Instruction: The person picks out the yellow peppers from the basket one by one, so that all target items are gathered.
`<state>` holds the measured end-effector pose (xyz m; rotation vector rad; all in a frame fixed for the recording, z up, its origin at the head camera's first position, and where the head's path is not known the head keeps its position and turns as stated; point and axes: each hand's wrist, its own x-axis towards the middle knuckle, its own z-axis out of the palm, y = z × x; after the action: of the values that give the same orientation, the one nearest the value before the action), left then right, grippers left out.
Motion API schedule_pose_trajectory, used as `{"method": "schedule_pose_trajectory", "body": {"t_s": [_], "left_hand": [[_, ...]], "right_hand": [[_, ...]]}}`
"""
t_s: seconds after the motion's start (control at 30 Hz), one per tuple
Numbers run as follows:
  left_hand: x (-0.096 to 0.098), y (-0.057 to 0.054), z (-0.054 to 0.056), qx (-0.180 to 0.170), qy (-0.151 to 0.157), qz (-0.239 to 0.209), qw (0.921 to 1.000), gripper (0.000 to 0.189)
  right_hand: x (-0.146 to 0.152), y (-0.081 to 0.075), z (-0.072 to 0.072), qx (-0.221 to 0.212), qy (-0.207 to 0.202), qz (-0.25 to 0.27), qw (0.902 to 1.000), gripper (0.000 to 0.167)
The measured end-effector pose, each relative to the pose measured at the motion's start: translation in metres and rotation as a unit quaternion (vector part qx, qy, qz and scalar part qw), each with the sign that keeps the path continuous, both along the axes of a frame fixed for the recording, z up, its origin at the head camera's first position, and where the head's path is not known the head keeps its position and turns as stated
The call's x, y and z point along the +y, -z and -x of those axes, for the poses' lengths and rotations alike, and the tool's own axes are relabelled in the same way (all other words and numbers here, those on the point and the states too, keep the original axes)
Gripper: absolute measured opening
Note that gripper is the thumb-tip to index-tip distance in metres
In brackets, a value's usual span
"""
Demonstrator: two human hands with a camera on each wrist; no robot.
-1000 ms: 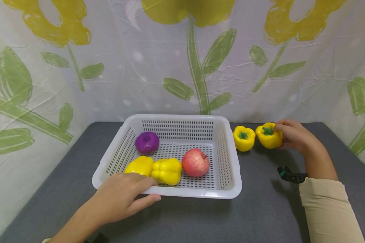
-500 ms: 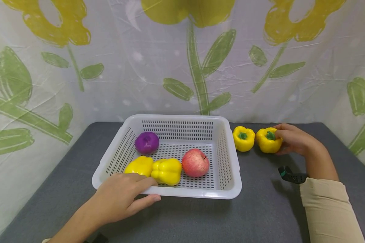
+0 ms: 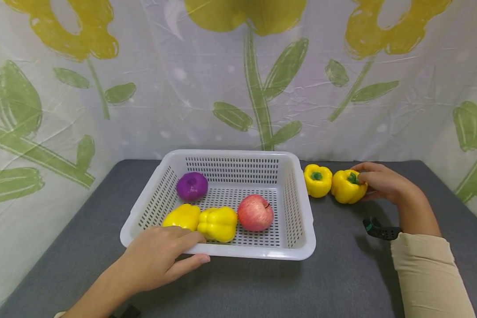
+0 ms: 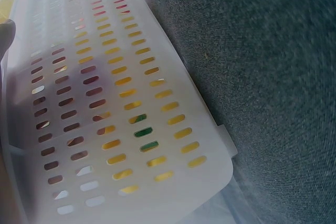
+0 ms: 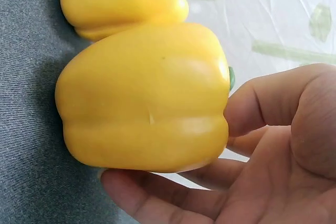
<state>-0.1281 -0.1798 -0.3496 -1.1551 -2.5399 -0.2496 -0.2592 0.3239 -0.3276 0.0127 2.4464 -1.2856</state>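
My right hand [image 3: 385,182] holds a yellow bell pepper [image 3: 347,187] at the table's far right. In the right wrist view the thumb presses this pepper [image 5: 142,103] near its green stem, and fingers lie along its lower side. A second yellow bell pepper [image 3: 317,181] stands directly left of it; the two appear to touch. My left hand [image 3: 159,256] grips the near rim of a white plastic basket [image 3: 262,252], thumb outside and fingers over the edge, fingertips partly hidden. Through the slots of the basket wall [image 4: 105,103], the left wrist view shows yellow and a bit of green.
Inside the basket are a purple onion [image 3: 192,186], a red apple [image 3: 256,213] and two yellow bell peppers [image 3: 217,224], one partly behind my left hand. A dark grey cloth [image 3: 262,291] covers the table. A flower-printed curtain [image 3: 175,110] hangs behind.
My right hand has lowered the bell pepper, tilted it and brought it slightly left, up against the neighbouring pepper, which shifted a little left. The left hand and basket stay put.
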Motion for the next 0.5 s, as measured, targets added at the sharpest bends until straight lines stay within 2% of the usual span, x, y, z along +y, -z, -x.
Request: {"method": "schedule_pose_trajectory", "body": {"t_s": [0.5], "left_hand": [[0.0002,-0.0014,-0.0006,-0.001,-0.003,0.007,1.0,0.025]], "right_hand": [[-0.0059,0.0004,0.0023,0.02,-0.002,0.02,0.9996,0.062]]}}
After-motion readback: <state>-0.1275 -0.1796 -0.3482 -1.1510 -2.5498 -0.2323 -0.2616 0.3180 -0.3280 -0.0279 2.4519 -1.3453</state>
